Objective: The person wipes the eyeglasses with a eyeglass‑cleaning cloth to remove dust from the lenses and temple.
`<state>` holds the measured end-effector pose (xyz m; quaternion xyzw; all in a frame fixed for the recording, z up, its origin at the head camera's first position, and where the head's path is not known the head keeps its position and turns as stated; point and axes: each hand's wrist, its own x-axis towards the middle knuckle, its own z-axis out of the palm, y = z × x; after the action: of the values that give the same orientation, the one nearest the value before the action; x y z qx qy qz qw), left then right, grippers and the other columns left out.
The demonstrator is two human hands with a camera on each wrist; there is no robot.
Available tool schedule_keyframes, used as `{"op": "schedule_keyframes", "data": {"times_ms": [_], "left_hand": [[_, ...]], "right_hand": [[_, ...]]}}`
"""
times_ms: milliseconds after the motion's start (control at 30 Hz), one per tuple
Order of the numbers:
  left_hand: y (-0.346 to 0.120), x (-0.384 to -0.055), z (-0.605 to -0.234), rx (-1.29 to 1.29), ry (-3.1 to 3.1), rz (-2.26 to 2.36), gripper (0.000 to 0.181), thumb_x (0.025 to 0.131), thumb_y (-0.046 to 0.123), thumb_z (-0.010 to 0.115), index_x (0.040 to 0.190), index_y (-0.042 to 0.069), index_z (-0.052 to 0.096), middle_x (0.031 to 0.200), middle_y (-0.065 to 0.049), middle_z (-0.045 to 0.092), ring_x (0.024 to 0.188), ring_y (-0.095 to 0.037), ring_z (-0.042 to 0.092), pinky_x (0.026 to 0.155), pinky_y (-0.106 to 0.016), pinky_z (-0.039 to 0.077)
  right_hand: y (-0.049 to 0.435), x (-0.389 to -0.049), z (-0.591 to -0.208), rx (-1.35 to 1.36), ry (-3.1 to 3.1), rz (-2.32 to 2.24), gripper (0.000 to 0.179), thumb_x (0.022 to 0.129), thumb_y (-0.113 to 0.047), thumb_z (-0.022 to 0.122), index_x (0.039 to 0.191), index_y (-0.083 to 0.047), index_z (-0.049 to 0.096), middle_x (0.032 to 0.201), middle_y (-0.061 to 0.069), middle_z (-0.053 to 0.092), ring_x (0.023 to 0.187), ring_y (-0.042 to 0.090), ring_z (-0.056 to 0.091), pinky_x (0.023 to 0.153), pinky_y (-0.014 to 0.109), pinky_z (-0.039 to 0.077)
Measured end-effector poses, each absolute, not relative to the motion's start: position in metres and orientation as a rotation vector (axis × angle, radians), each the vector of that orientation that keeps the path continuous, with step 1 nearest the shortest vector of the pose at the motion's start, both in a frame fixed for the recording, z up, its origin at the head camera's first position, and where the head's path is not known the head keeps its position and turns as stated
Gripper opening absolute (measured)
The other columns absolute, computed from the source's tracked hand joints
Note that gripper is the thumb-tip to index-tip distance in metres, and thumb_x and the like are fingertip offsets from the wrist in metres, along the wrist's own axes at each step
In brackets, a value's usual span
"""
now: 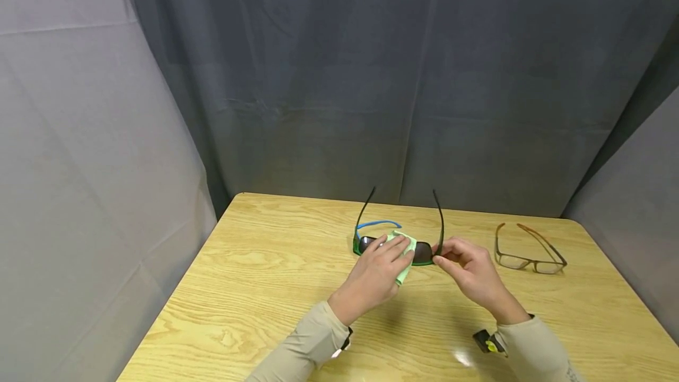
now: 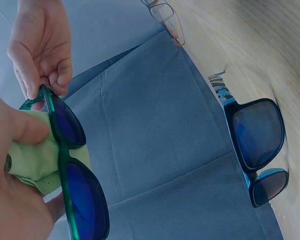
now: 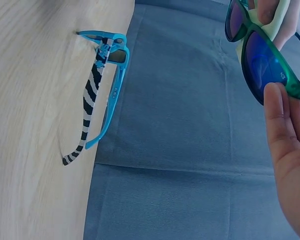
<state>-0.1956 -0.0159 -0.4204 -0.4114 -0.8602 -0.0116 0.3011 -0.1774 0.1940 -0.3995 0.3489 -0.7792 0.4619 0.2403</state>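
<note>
Sunglasses with a green frame and dark, blue-tinted lenses (image 2: 87, 202) are held up over the table, their temples unfolded. My left hand (image 1: 375, 273) pinches a folded light-green cloth (image 2: 32, 162) around the middle of the frame, thumb on one face and fingers on the other. With thumb and fingers, my right hand (image 1: 472, 270) grips the frame's right corner by the hinge. Beyond them on the table lies a second pair of sunglasses (image 2: 257, 135), blue and black with a zebra-striped temple; in the head view the green pair mostly hides it.
Clear-lensed eyeglasses (image 1: 532, 263) with brownish temple tips lie unfolded at the right on the wood-grain table (image 1: 254, 287). A dark grey curtain (image 1: 329, 93) hangs behind the table's back edge, with paler cloth at both sides.
</note>
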Motion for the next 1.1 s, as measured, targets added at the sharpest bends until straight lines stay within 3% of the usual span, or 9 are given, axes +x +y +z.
{"op": "schedule_keyframes", "data": {"times_ms": [567,800,1100], "left_hand": [[-0.012,-0.200,-0.426,-1.126,-2.282,-0.004,0.053,0.073,0.014,0.070,0.125,0.011,0.061,0.132,-0.002,0.056,0.127,-0.015,0.046,0.107,-0.035,0.033],[-0.012,-0.201,-0.423,-1.144,-2.285,-0.018,0.053,0.074,0.012,0.068,0.126,0.012,0.060,0.132,-0.001,0.056,0.128,-0.015,0.045,0.108,-0.035,0.031],[-0.010,-0.203,-0.422,-1.174,-2.280,-0.013,0.057,0.075,0.015,0.072,0.130,0.011,0.057,0.133,-0.001,0.055,0.129,-0.015,0.043,0.109,-0.036,0.029]], "right_hand": [[0.196,-0.183,-0.415,0.911,-2.094,1.315,0.022,0.076,0.024,0.062,0.091,0.008,0.064,0.081,0.012,0.062,0.071,0.016,0.060,0.062,0.018,0.050],[0.205,-0.198,-0.435,0.892,-2.111,1.323,0.016,0.082,0.014,0.063,0.094,0.004,0.065,0.082,0.019,0.062,0.074,0.014,0.061,0.063,0.018,0.051],[0.203,-0.200,-0.433,0.921,-2.092,1.409,0.015,0.083,0.012,0.062,0.095,0.003,0.065,0.084,0.020,0.063,0.074,0.015,0.062,0.067,0.019,0.052]]}}
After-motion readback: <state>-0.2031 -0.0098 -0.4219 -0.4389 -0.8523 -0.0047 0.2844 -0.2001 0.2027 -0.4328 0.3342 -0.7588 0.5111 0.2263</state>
